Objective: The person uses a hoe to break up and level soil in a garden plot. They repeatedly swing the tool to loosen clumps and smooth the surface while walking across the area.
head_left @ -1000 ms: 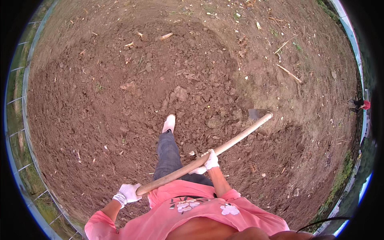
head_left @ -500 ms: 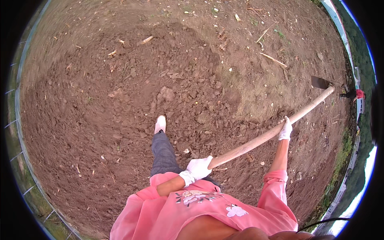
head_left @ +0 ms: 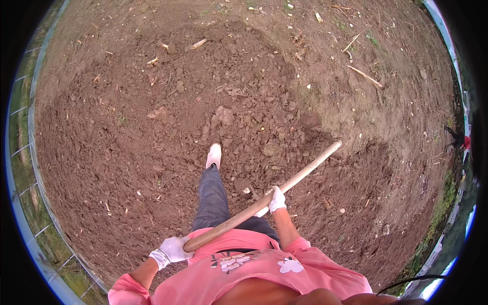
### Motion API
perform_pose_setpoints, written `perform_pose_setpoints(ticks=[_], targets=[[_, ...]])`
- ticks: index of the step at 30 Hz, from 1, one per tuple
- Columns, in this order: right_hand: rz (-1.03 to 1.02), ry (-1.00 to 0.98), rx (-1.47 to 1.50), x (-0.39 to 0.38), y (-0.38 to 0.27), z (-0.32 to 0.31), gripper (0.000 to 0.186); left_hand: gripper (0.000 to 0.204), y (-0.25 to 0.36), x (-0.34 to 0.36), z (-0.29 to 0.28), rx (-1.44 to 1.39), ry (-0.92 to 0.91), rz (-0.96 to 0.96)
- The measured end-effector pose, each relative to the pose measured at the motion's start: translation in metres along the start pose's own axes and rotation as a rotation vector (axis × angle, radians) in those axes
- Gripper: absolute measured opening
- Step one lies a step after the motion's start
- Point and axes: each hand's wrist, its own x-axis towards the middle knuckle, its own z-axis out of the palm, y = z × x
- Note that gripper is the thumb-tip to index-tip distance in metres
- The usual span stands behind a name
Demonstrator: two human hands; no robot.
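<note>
The hoe (head_left: 259, 205) lies slantwise across the front of the person's body, its near end at the left, by the waist, and its far end down at the ground to the right. Its long wooden handle is thick and round; I judge it stiff and not at all fragile, with fair weight toward the far end. The blade cannot be made out; it may be sunk in the soil or hidden by it.

The left hand (head_left: 174, 249), in a white glove, is closed round the butt of the handle. The right hand (head_left: 277, 199), gloved too, is wrapped round it near the middle. That wide spacing looks a sound hold; the smooth wood could slide a little under cloth, so a firm grip at the butt matters.

The soil (head_left: 142, 193) underfoot is brown, broken and lumpy, probably soft to step on, with a bigger clod (head_left: 223, 115) beyond the pale boot (head_left: 214, 155). Farther right the ground (head_left: 356, 112) is paler and smoother, strewn with a stick (head_left: 365, 75) and other dry bits. A short stalk (head_left: 199, 43) lies at the far side. It is open-air ground: a pale border (head_left: 33, 137) curves along the left, a grassy strip (head_left: 438, 216) runs along the right, and another person (head_left: 466, 143) in red shows at the right rim.
</note>
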Motion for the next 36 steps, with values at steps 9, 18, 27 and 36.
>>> perform_pose_setpoints(ticks=[9,18,27,36], targets=[[-0.139,-0.141,0.255,-0.065,-0.087,-0.012,0.01,0.032,-0.029,0.073,0.044,0.237,0.331,0.228],[-0.776,-0.017,0.047,-0.053,-0.351,-0.014,0.018,0.031,0.164,0.171,-0.009,-0.016,0.553,0.616],[-0.18,-0.146,-0.074,0.089,-0.128,0.097,0.018,0.024,0.057,0.086,-0.046,0.029,0.281,0.06],[0.148,-0.14,-0.066,0.01,0.055,0.079,0.014,0.033,-0.088,0.006,0.047,0.12,0.246,-0.087]])
